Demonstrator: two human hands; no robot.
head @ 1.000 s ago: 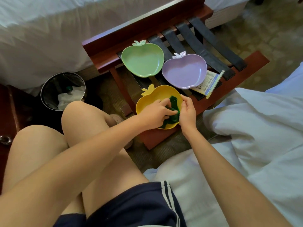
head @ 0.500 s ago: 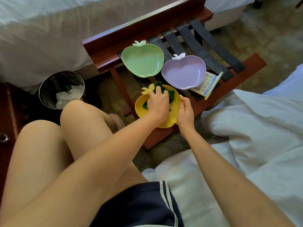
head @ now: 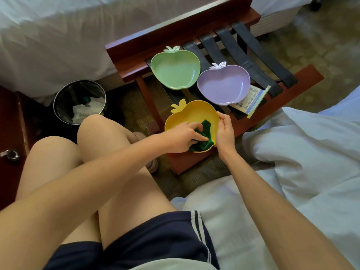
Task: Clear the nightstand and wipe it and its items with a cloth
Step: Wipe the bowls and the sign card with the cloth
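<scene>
Two beds frame the scene: one with white sheets (head: 58, 36) across the top, and rumpled white bedding (head: 311, 152) on the right, where the person sits with bare knees raised. Between them stands a red-brown wooden luggage rack (head: 187, 158) crossed by black straps (head: 259, 55). Both forearms reach forward and meet at its near edge. The left arm crosses over the knees, and the left hand (head: 181, 137) lies palm down inside the yellow dish (head: 194, 115), fingers curled and bunching the green cloth (head: 204, 133) against the dish's floor. The right hand (head: 226, 131) stands on edge at the dish's right rim, thumb over the lip and fingers wrapped under it, clasping the dish. A round bin (head: 56, 100) holding crumpled white paper sits on the floor to the left of the rack. Three apple-shaped dishes rest on the rack: a green dish (head: 175, 69) farthest back, a purple dish (head: 224, 86) just beside it to the right, and the yellow one nearest, its leaf-shaped stem pointing up and left. The purple dish overlaps a printed booklet (head: 251, 100). The cloth is dark green, crumpled, and lies in the near right part of the yellow dish, partly under the left fingers.
</scene>
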